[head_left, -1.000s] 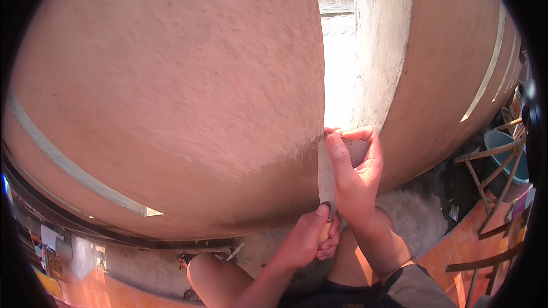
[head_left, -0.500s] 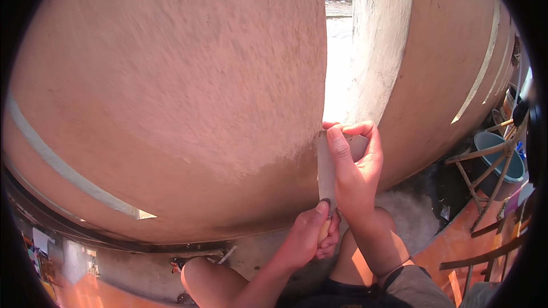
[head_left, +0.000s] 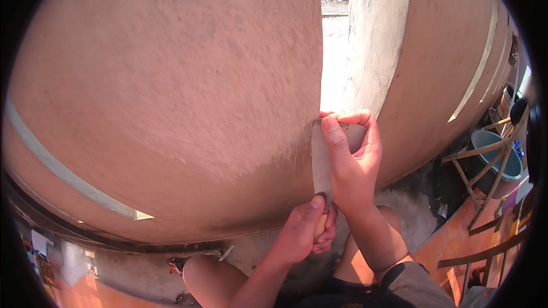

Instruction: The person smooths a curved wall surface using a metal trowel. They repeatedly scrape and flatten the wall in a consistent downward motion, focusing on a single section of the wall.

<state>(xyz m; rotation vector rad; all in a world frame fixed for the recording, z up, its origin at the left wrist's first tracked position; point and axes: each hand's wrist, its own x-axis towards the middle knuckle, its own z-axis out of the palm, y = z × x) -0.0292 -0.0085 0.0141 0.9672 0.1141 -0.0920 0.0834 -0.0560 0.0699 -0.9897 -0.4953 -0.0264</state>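
Note:
A flat grey metal scraper (head_left: 322, 162), its blade widening away from a pale wooden handle, stands upright against the plastered wall (head_left: 217, 80). My left hand (head_left: 302, 232) wraps round the handle, thumb up at the base of the blade. On the blade's broad upper end, my right hand (head_left: 355, 174) is closed, thumb on the near face and fingers bent over the top edge. The blade lies at the lower end of the bright gap (head_left: 335, 68) in the wall. Pale streaks cover the plaster left of it, with a smoother, darker band below.
A pale pillar-like edge (head_left: 379, 34) borders the gap on the right. Narrow slots (head_left: 68, 177) cut the wall at left. My bare knees are below the hands. At right stand a wooden-legged frame (head_left: 476, 177) and a blue-rimmed tub (head_left: 505, 165) on orange-brown flooring.
Both hands and the scraper have shifted slightly up along the wall edge, a little to the left in the picture. The grip of each hand is unchanged.

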